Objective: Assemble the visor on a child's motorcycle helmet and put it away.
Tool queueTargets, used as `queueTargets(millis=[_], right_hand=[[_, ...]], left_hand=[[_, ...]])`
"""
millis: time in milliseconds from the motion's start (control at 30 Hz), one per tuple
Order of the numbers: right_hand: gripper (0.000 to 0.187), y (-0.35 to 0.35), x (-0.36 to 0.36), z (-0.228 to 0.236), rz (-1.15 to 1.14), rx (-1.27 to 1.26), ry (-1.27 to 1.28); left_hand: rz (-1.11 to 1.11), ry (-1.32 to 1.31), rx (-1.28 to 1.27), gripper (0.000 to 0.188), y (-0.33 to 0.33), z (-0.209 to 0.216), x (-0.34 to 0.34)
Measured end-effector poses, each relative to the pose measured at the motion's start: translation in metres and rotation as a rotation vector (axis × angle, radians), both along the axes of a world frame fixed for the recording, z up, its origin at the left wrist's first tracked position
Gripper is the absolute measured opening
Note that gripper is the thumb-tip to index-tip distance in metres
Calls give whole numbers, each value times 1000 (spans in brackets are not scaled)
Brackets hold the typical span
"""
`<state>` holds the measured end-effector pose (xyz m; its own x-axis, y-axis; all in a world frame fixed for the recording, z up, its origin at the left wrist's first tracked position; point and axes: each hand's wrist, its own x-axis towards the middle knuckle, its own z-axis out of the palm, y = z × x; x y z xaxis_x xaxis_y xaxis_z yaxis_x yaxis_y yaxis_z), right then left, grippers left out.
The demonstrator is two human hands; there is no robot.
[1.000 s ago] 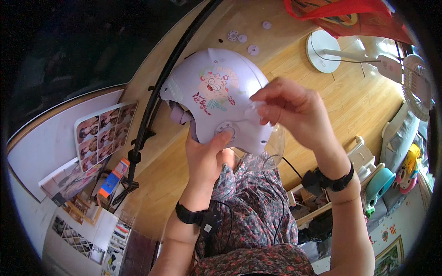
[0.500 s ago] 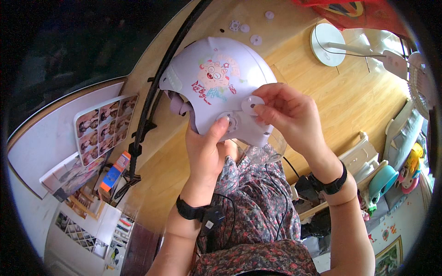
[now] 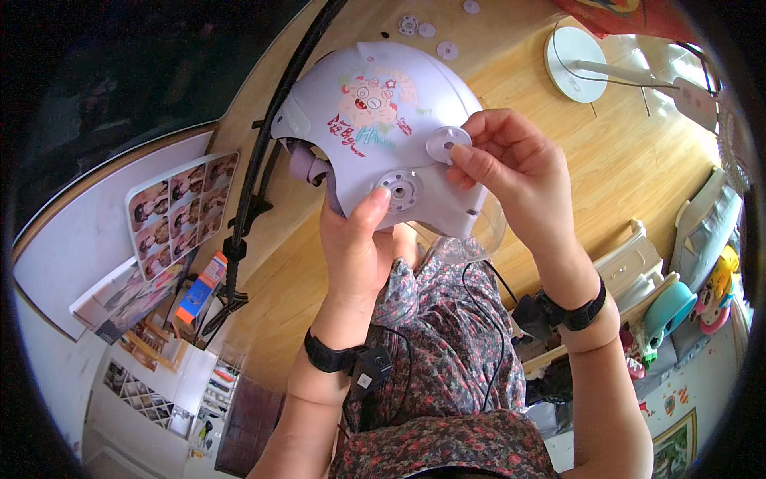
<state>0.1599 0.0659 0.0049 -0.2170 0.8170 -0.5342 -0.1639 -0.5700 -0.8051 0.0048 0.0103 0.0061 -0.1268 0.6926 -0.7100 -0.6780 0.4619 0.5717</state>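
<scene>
"Left hand has slid its thumb toward the rim of the round mount, baring the middle hole."
"Holding what?"
"Gripping the pale purple helmet, out beyond the flowered clothes."
"And the right hand?"
"Pinching a small pale disc over the helmet's side, near the mount; whether they touch, I cannot tell."

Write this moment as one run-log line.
Left hand: holding lilac helmet, thumb at round side mount | Right hand: pinching disc | Disc: not on mount | Round parts: beyond helmet
</scene>
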Motion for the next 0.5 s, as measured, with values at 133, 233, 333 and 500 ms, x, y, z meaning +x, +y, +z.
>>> queueTargets(millis=[133, 233, 333, 500], right_hand=[[10, -1, 0, 1, 24, 2, -44], [8, -6, -3, -4, 58, 172, -113], [11, -6, -4, -4, 165, 578, -284], [23, -3, -3, -18, 339, 1354, -543]], left_hand=[[21, -33, 11, 48, -3, -5, -2], [41, -6, 44, 47, -4, -5, -1], [61, 5, 47, 44, -3, -5, 0], [-10, 54, 84, 45, -6, -8, -2]])
